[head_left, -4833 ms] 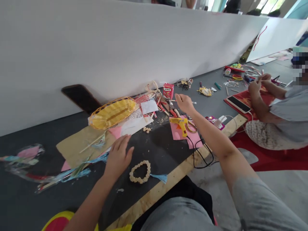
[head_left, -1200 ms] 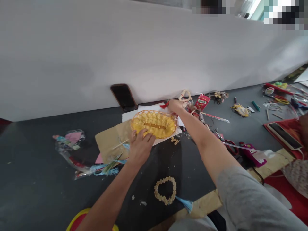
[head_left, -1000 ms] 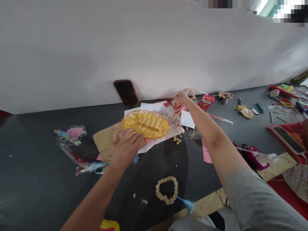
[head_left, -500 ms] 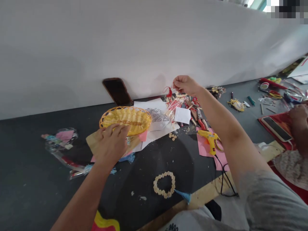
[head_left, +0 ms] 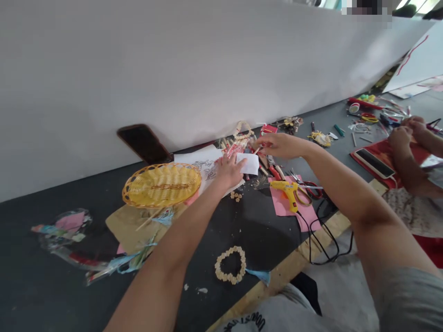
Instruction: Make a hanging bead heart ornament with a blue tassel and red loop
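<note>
My left hand lies over the pile of craft bits with its fingers spread, beside a small white paper. My right hand reaches into the same pile from the right, fingers bent together; a pale stick shows by the fingertips, and what they grip is hidden. Around both hands are clear packets with red contents and a pale wooden frame leaning at the back. A printed sheet lies under my left hand's side. Nearer me rests a heart-shaped ring of small wooden flowers with a blue tassel.
A yellow woven basket and a phone stand at left, with bagged tassels farther out. A yellow glue gun lies on pink paper, its cord hanging over the edge. Another person's hands are at right.
My left hand has left the basket and moved right to the pile. My right hand has come down into the pile; the red tassel it held up no longer shows. The view has shifted right.
</note>
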A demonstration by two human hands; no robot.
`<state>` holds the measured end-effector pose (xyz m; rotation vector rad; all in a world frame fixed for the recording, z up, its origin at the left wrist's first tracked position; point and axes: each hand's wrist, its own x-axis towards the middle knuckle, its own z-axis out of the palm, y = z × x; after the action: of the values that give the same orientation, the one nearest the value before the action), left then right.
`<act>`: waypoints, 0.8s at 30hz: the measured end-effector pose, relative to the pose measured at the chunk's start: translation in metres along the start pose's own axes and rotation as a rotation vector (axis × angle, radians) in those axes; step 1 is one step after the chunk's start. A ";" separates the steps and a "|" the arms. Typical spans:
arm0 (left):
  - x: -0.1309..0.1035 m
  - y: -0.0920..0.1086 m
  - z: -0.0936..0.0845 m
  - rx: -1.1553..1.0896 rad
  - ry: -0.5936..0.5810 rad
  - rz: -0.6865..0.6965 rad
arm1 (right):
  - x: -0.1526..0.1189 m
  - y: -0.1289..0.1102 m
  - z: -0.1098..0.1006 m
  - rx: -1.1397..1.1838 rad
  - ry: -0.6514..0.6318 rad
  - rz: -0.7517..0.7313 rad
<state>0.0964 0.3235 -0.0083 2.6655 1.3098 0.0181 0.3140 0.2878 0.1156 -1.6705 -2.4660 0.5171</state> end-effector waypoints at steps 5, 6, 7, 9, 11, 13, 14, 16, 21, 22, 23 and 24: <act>0.024 -0.004 0.006 0.017 -0.042 -0.013 | -0.056 0.014 -0.005 0.151 0.023 0.149; 0.025 -0.007 0.005 0.021 -0.030 -0.019 | -0.063 0.016 -0.003 0.158 0.029 0.176; 0.025 -0.011 0.004 0.024 -0.021 -0.028 | -0.069 0.018 -0.001 0.161 0.035 0.198; 0.024 -0.019 0.000 0.028 -0.012 -0.056 | -0.079 0.021 0.005 0.170 0.035 0.215; 0.023 -0.028 -0.006 0.028 -0.005 -0.086 | -0.084 0.022 0.010 0.204 0.015 0.217; 0.023 -0.037 -0.012 0.025 0.011 -0.120 | -0.086 0.023 0.014 0.244 -0.018 0.219; 0.023 -0.042 -0.015 0.022 0.021 -0.136 | -0.086 0.024 0.015 0.259 -0.035 0.222; 0.023 -0.051 -0.020 0.015 0.042 -0.164 | -0.085 0.026 0.017 0.268 -0.070 0.227; 0.023 -0.070 -0.029 -0.001 0.055 -0.260 | -0.084 0.035 0.024 0.265 -0.112 0.180; 0.023 -0.073 -0.031 -0.006 0.047 -0.285 | -0.084 0.037 0.025 0.264 -0.115 0.169; 0.024 -0.075 -0.032 -0.011 0.035 -0.309 | -0.083 0.040 0.025 0.256 -0.116 0.163; 0.024 -0.077 -0.033 -0.017 0.022 -0.328 | -0.082 0.043 0.025 0.238 -0.114 0.166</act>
<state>0.0480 0.3938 0.0103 2.4096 1.7270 0.0162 0.3761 0.2210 0.0848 -1.7995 -2.2411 0.9099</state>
